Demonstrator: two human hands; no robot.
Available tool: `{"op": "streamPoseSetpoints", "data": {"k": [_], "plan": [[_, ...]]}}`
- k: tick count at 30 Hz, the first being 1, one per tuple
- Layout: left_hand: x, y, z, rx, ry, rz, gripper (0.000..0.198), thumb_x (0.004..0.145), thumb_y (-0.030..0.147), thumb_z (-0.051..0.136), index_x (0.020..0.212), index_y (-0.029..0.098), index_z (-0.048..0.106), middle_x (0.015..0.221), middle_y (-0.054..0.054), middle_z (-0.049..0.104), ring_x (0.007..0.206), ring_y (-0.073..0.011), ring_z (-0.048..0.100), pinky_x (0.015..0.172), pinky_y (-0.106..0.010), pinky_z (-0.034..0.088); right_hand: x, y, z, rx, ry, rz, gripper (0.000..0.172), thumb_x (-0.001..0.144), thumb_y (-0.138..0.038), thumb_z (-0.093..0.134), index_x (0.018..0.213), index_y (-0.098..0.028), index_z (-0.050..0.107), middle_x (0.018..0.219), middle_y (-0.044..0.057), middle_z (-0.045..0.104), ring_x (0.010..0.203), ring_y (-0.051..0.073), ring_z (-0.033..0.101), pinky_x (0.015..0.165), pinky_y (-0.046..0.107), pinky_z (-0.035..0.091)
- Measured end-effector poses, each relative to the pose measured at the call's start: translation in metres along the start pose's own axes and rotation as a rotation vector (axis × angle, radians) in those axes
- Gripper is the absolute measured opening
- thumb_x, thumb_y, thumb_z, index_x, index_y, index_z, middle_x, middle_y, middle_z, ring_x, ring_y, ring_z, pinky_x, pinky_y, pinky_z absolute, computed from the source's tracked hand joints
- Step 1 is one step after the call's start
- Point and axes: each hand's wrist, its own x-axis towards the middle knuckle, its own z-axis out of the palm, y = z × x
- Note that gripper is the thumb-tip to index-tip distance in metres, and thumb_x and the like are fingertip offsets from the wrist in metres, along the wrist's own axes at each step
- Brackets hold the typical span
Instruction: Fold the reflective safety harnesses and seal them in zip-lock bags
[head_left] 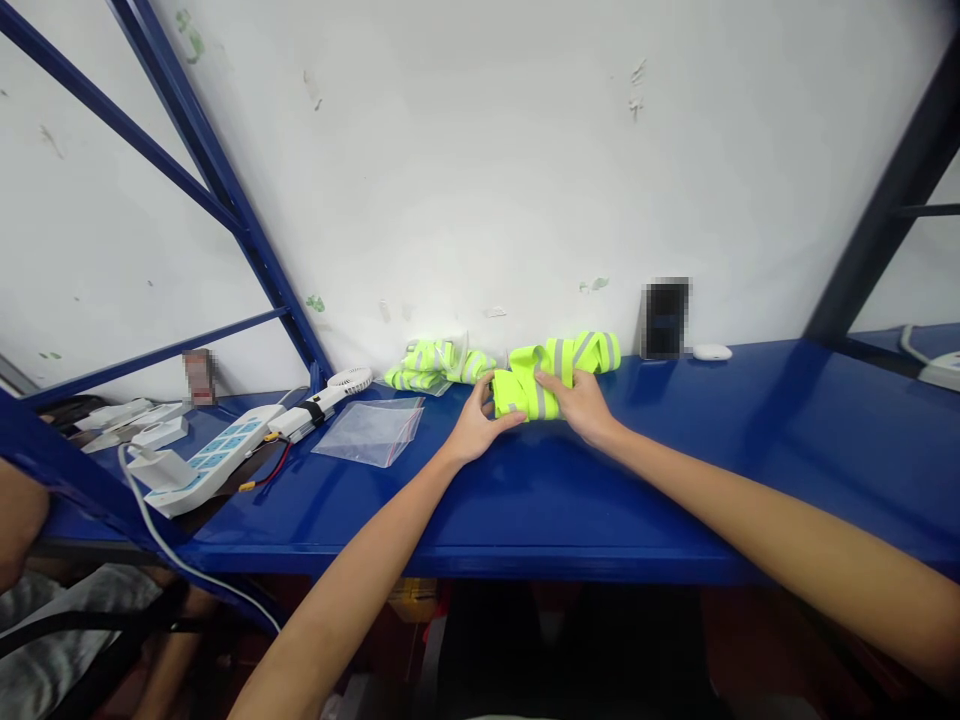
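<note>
A neon yellow reflective strap with grey stripes lies folded on the blue table between my hands. My left hand grips its left end, thumb in front and fingers behind. On its right part, my right hand pinches the fabric. More of the yellow striped material extends behind my right hand toward the wall. To the left, against the wall, sit other folded yellow pieces, partly in clear plastic. Flat clear zip bags lie left of my left hand.
On the left are a white power strip, a small white fan, a red-black cable and a blue metal frame. A dark phone-like object and white case stand back right. A person's leg shows lower left.
</note>
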Motion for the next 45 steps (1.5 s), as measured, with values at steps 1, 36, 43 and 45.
{"op": "streamPoseSetpoints", "data": {"k": [1, 36, 43, 45], "plan": [[0.0, 0.0, 0.0, 0.011, -0.007, 0.001, 0.084, 0.06, 0.021, 0.086, 0.133, 0.023, 0.045, 0.131, -0.012, 0.055, 0.119, -0.0278, 0.056, 0.102, -0.041, 0.044, -0.001, 0.0, 0.0, -0.009, -0.018, -0.004, 0.039, 0.076, -0.051, 0.068, 0.092, -0.015, 0.07, 0.096, 0.01, 0.075, 0.095, 0.032, 0.068, 0.084, 0.046, 0.055], [-0.007, 0.007, -0.005, 0.667, -0.323, 0.156, 0.108, 0.054, 0.048, 0.087, 0.14, 0.02, 0.028, 0.138, -0.015, 0.047, 0.127, -0.0301, 0.047, 0.103, -0.042, 0.039, 0.006, 0.017, -0.017, -0.56, -0.246, -0.276, 0.043, 0.095, -0.04, 0.044, 0.134, -0.023, 0.049, 0.132, 0.009, 0.058, 0.117, 0.027, 0.055, 0.1, 0.044, 0.042], [-0.009, 0.003, -0.004, 0.775, -0.201, 0.113, 0.069, 0.069, 0.054, 0.075, 0.121, 0.019, 0.046, 0.111, -0.008, 0.062, 0.098, -0.0232, 0.059, 0.081, -0.033, 0.046, 0.005, 0.009, -0.016, -0.67, -0.342, -0.209, 0.04, 0.098, -0.04, 0.038, 0.119, -0.02, 0.065, 0.109, 0.009, 0.068, 0.101, 0.025, 0.061, 0.094, 0.04, 0.043], [-0.008, 0.002, -0.005, 0.77, -0.159, 0.1, 0.053, 0.077, 0.055, 0.067, 0.113, 0.02, 0.05, 0.099, -0.004, 0.063, 0.087, -0.0189, 0.059, 0.074, -0.03, 0.045, 0.003, 0.006, -0.013, -0.716, -0.387, -0.211, 0.043, 0.099, -0.041, 0.032, 0.117, -0.02, 0.066, 0.101, 0.01, 0.067, 0.096, 0.025, 0.06, 0.09, 0.04, 0.044]]}}
